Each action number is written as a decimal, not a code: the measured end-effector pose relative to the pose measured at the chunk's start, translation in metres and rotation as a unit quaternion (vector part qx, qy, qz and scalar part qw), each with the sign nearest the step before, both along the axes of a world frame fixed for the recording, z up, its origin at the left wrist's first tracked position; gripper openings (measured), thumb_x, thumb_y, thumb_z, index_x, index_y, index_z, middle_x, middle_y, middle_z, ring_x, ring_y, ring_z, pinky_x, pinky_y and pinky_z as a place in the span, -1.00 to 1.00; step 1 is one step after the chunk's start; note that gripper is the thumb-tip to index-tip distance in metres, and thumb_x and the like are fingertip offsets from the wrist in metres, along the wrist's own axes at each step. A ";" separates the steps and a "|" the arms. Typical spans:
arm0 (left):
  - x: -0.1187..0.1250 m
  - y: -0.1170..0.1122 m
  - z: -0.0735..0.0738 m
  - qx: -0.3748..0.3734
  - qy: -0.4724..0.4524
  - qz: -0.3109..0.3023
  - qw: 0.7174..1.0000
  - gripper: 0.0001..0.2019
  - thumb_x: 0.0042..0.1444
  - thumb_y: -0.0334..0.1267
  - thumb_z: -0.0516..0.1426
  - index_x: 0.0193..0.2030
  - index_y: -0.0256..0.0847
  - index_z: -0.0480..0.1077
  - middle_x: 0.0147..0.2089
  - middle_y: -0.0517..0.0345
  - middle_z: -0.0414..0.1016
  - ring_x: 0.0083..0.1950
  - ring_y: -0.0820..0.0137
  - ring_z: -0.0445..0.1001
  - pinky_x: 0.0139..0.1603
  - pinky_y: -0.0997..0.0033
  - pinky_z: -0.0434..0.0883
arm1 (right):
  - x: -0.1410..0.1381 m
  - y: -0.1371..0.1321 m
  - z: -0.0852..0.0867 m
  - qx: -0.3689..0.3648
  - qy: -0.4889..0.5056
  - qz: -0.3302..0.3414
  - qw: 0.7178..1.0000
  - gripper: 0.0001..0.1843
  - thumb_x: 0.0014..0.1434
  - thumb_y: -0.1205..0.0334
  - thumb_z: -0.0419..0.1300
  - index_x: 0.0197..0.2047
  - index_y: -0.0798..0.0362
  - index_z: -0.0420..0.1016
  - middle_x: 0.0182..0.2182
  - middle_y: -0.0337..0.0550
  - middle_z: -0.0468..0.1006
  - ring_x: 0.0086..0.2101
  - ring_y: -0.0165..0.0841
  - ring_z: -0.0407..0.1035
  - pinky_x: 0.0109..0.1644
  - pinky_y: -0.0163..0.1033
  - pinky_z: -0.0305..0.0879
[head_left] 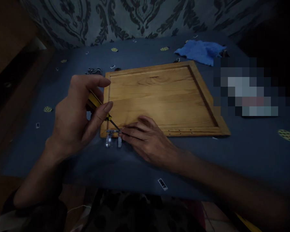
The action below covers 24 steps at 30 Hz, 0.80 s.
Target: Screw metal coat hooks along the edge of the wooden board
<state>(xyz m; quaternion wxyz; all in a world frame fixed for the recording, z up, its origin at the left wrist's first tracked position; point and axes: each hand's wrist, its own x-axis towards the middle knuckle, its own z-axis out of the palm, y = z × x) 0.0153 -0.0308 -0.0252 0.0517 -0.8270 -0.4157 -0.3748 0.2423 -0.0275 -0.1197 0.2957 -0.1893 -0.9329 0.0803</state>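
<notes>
My left hand (71, 114) holds a screwdriver (94, 98) with a yellow and black handle, the handle passing between thumb and curled fingers. Its thin shaft slants down to the right, and the tip meets a small metal bracket (108, 139) with two prongs. This bracket sits at the front left corner of a framed wooden panel (149, 96), prongs hanging past the edge. My right hand (151, 141) lies over that same edge, its fingertips drawn together at the bracket's right end beside the screwdriver tip. Whether a screw is there is hidden by the fingers.
A blue cloth (200, 51) lies at the back right of the dark blue tablecloth (87, 170). Behind the panel's left corner is a small heap of metal parts (94, 71). A blurred-out object (251, 90) stands on the right. Patterned fabric (142, 19) rises at the back.
</notes>
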 end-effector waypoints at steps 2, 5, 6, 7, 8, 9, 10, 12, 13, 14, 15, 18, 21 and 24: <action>0.001 0.000 -0.001 -0.010 -0.013 -0.002 1.000 -0.59 0.29 -0.31 0.24 0.24 -0.05 0.32 -0.15 0.21 0.40 -0.27 0.50 0.49 -0.29 0.52 0.53 | 0.000 0.000 0.000 -0.005 -0.003 -0.002 1.000 -0.69 0.45 0.37 0.06 0.14 0.10 0.55 0.08 -0.06 0.67 0.07 -0.19 0.44 0.27 0.11 0.12; 0.000 0.001 -0.002 -0.026 -0.031 -0.008 0.999 -0.54 0.25 -0.29 0.26 0.25 0.05 0.31 -0.14 0.21 0.39 -0.28 0.46 0.48 -0.32 0.47 0.54 | 0.000 -0.001 0.000 -0.014 -0.006 -0.004 1.000 -0.67 0.44 0.37 0.05 0.15 0.07 0.55 0.07 -0.05 0.67 0.07 -0.19 0.44 0.27 0.12 0.13; 0.000 0.001 -0.002 -0.029 -0.033 -0.015 0.999 -0.53 0.24 -0.29 0.27 0.26 0.07 0.30 -0.12 0.19 0.38 -0.26 0.45 0.48 -0.31 0.45 0.54 | 0.000 -0.001 0.000 -0.017 -0.006 -0.003 1.000 -0.67 0.44 0.37 0.05 0.15 0.07 0.55 0.07 -0.06 0.67 0.08 -0.19 0.44 0.27 0.12 0.14; 0.000 0.001 -0.002 -0.032 -0.033 -0.020 0.999 -0.52 0.24 -0.29 0.27 0.27 0.07 0.30 -0.10 0.17 0.38 -0.24 0.44 0.49 -0.29 0.44 0.55 | 0.000 -0.001 0.000 -0.017 -0.005 -0.003 1.000 -0.66 0.44 0.37 0.05 0.16 0.06 0.55 0.07 -0.06 0.67 0.08 -0.19 0.43 0.26 0.11 0.14; 0.000 0.001 -0.002 -0.035 -0.031 -0.025 0.999 -0.51 0.24 -0.29 0.27 0.27 0.06 0.30 -0.08 0.15 0.38 -0.23 0.43 0.49 -0.28 0.44 0.55 | 0.000 -0.001 0.000 -0.018 -0.007 -0.002 1.000 -0.66 0.44 0.36 0.05 0.16 0.06 0.54 0.07 -0.06 0.67 0.09 -0.20 0.43 0.27 0.11 0.13; -0.001 0.001 -0.001 -0.038 -0.027 -0.029 0.998 -0.51 0.25 -0.30 0.26 0.28 0.04 0.29 -0.07 0.13 0.38 -0.21 0.43 0.49 -0.26 0.45 0.55 | 0.000 -0.001 0.000 -0.018 -0.008 -0.001 1.000 -0.66 0.45 0.35 0.04 0.17 0.07 0.54 0.08 -0.06 0.66 0.10 -0.20 0.42 0.27 0.11 0.13; -0.001 0.000 -0.001 -0.040 -0.024 -0.032 0.998 -0.51 0.25 -0.30 0.26 0.28 0.02 0.29 -0.06 0.12 0.38 -0.20 0.43 0.49 -0.26 0.46 0.54 | 0.000 0.000 0.000 -0.018 -0.008 -0.001 1.000 -0.66 0.45 0.35 0.04 0.17 0.07 0.54 0.09 -0.06 0.66 0.10 -0.20 0.42 0.28 0.10 0.12; -0.001 0.000 0.000 -0.044 -0.019 -0.026 0.999 -0.53 0.26 -0.30 0.24 0.28 0.00 0.29 -0.09 0.12 0.39 -0.22 0.43 0.48 -0.26 0.46 0.53 | 0.000 0.000 0.000 -0.016 -0.007 -0.001 1.000 -0.66 0.45 0.33 0.04 0.16 0.06 0.54 0.09 -0.07 0.66 0.10 -0.19 0.42 0.28 0.10 0.11; -0.001 0.000 0.000 -0.046 -0.019 -0.019 0.999 -0.54 0.27 -0.30 0.23 0.28 0.00 0.29 -0.09 0.13 0.40 -0.22 0.42 0.47 -0.27 0.46 0.52 | 0.000 0.000 -0.001 -0.016 -0.006 -0.001 1.000 -0.66 0.45 0.33 0.04 0.16 0.06 0.54 0.09 -0.07 0.66 0.10 -0.20 0.42 0.29 0.10 0.11; -0.001 0.000 0.000 -0.046 -0.017 -0.017 0.999 -0.54 0.27 -0.30 0.22 0.28 0.01 0.29 -0.09 0.13 0.40 -0.23 0.42 0.47 -0.28 0.45 0.52 | 0.000 0.000 -0.001 -0.016 -0.005 -0.001 1.000 -0.67 0.46 0.33 0.04 0.16 0.05 0.54 0.09 -0.08 0.66 0.10 -0.20 0.42 0.29 0.10 0.10; -0.002 0.001 0.000 -0.043 -0.014 -0.017 0.999 -0.54 0.27 -0.31 0.22 0.28 0.02 0.28 -0.10 0.13 0.40 -0.24 0.42 0.47 -0.28 0.45 0.52 | 0.000 0.000 -0.001 -0.015 -0.005 -0.001 1.000 -0.67 0.46 0.32 0.04 0.16 0.05 0.54 0.09 -0.08 0.66 0.10 -0.20 0.42 0.29 0.10 0.10; -0.003 0.003 -0.002 -0.025 -0.007 -0.041 0.999 -0.49 0.25 -0.32 0.25 0.30 0.02 0.28 -0.10 0.14 0.40 -0.25 0.44 0.47 -0.31 0.46 0.53 | -0.001 0.000 -0.002 -0.013 -0.007 -0.001 1.000 -0.67 0.46 0.31 0.04 0.16 0.05 0.54 0.08 -0.08 0.67 0.10 -0.20 0.42 0.28 0.09 0.10; -0.005 0.005 -0.003 -0.024 -0.012 -0.053 0.998 -0.45 0.21 -0.31 0.30 0.31 0.01 0.27 -0.10 0.14 0.40 -0.25 0.45 0.48 -0.32 0.47 0.55 | -0.001 0.000 -0.001 -0.008 -0.008 -0.007 1.000 -0.67 0.46 0.31 0.03 0.15 0.05 0.55 0.07 -0.09 0.67 0.10 -0.20 0.43 0.28 0.09 0.10; -0.005 0.005 -0.002 -0.031 -0.021 -0.045 0.998 -0.40 0.16 -0.28 0.35 0.31 0.03 0.28 -0.09 0.14 0.40 -0.25 0.45 0.50 -0.35 0.46 0.56 | -0.001 -0.001 -0.001 -0.006 -0.004 -0.007 1.000 -0.67 0.46 0.32 0.03 0.14 0.07 0.55 0.06 -0.08 0.68 0.08 -0.19 0.44 0.27 0.10 0.12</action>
